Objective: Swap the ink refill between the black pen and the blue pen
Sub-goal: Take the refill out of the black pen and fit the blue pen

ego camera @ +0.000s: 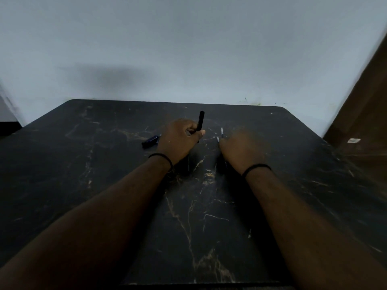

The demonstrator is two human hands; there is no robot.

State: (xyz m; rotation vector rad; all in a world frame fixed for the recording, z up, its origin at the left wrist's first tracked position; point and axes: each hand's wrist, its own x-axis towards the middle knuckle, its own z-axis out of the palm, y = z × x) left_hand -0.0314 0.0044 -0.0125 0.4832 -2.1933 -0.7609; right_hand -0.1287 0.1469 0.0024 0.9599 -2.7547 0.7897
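The left hand (180, 139) grips the black pen (200, 122) barrel upright, apparently ready to take a refill. The right hand (240, 149) is blurred over two thin refills (221, 132) on the counter (104, 164) — whether it grasps one I cannot tell. The blue pen (150, 141) lies on the counter just left of the left hand — probably parked until its turn.

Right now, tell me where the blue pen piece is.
In the head view, the blue pen piece lies on the dark marble table, just left of the left hand gripping the black pen barrel.
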